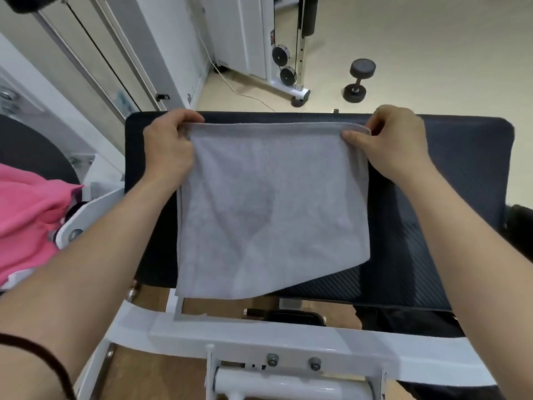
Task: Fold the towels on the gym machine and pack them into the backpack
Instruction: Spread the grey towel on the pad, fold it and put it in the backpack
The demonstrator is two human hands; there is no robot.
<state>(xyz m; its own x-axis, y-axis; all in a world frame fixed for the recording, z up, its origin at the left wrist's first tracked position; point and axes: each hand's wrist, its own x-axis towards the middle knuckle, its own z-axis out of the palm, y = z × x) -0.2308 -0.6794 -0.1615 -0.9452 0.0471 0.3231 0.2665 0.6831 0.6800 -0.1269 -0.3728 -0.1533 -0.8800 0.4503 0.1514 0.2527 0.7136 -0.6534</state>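
The grey towel (pixel 271 209) lies spread on the dark padded surface (pixel 450 180) of the gym machine. Its far edge is raised off the pad, and its near left corner hangs past the pad's front edge toward the white frame (pixel 259 339). The left hand (pixel 168 148) pinches the far left corner with its fingers curled round the hem. The right hand (pixel 395 140) pinches the far right corner, thumb on top of the cloth.

The towel looks thin, light and limp: it shows soft creases, and its near edge runs askew. It should need no force, but it will not hold a shape by itself. The corners and hems are therefore the sensible places to grip, with the edge drawn taut between both hands for each fold. The pad's textured cover probably resists sliding.

Pink fabric (pixel 26 215) sits at the left. No backpack can be made out.
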